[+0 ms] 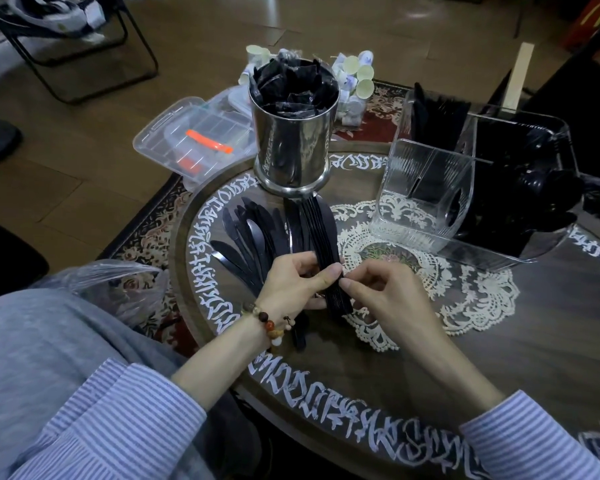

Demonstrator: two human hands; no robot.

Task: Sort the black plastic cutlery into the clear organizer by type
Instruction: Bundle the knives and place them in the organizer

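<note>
A person in a striped shirt sits at a round dark table ringed with white script, both hands working a stack of black plastic knives near the table's middle. The left hand, a beaded bracelet at its wrist, has its grip clamped around the stack, thumb across the handles. The right hand pinches the handle end of the same stack between thumb and forefinger. More black cutlery lies fanned out on the table toward its left edge, just beside the held stack. A steel canister stuffed with black wrappers stands at the far edge. The clear organizer sits toward the far right edge, its rear compartments already holding black cutlery, the front compartment nearly bare.
</note>
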